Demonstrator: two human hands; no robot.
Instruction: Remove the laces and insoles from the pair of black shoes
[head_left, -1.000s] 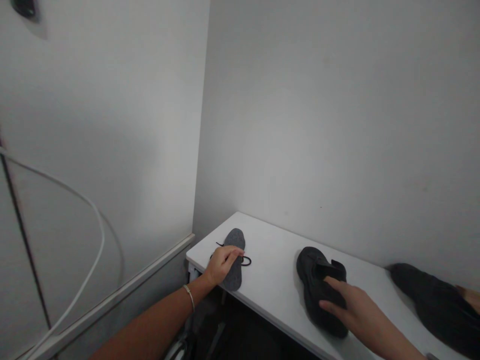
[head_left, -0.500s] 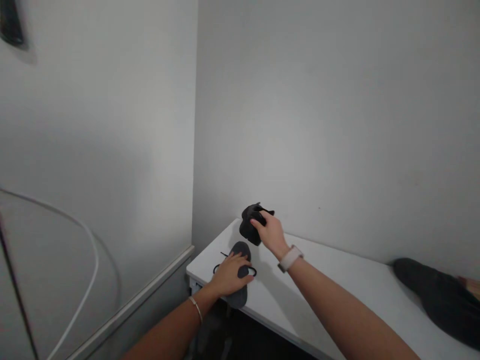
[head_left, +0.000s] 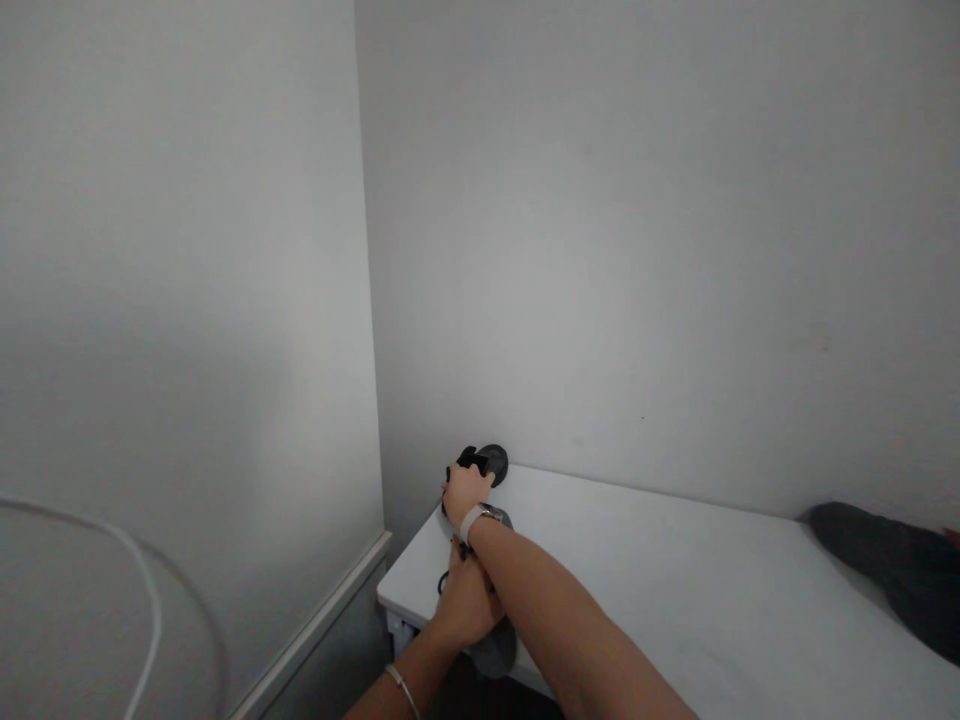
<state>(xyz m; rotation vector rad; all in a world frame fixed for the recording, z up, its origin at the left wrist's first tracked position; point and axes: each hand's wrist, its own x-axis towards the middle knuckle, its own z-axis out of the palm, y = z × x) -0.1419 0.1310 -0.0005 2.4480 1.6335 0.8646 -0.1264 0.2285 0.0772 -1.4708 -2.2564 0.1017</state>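
My right hand (head_left: 465,490) grips a black shoe (head_left: 486,463) at the far left corner of the white table (head_left: 660,580), close to the wall. A pale watch sits on that wrist. My left hand (head_left: 461,605) rests flat on a grey insole (head_left: 496,645) near the table's left front edge, partly hidden under my right forearm. A black shoelace (head_left: 443,580) peeks out beside the left hand. A thin bracelet is on my left wrist.
White walls meet in a corner just behind the table. A dark garment or bag (head_left: 892,575) lies at the table's right end. A white cable (head_left: 142,590) curves along the lower left, above a pale ledge (head_left: 315,630).
My right hand carried the black shoe left and down into the table's far corner. My left hand stayed on the insole. The view shifted right and lower.
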